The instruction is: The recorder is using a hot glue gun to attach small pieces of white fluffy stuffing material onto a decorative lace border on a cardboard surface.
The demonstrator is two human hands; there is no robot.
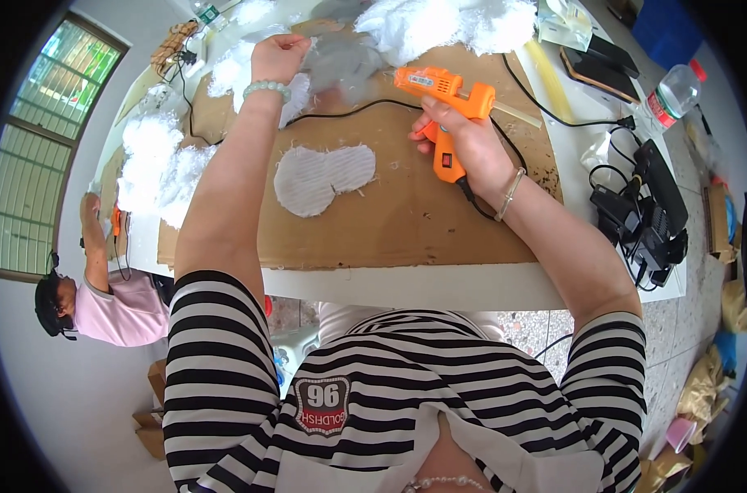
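Observation:
My right hand (472,144) is closed round the handle of an orange hot glue gun (429,80), its nozzle toward the left. A pale glue stick (517,115) sticks out of the gun's back end. My left hand (280,59) reaches to the far side, thumb and fingertips pinched together beside a greyish, gauzy heap (344,62); what they hold is too small to make out. Under that wrist lies a white fabric piece (298,99). A two-lobed, ribbed white fabric piece (324,177) rests flat on the cardboard (373,234), touched by neither hand.
White stuffing (447,29) is heaped at the back, with more stuffing (156,160) at left. A black cord (349,111) crosses the cardboard. At right are a phone (599,76), a plastic bottle (675,97) and black adapters (640,209). Another person (119,304) works at far left.

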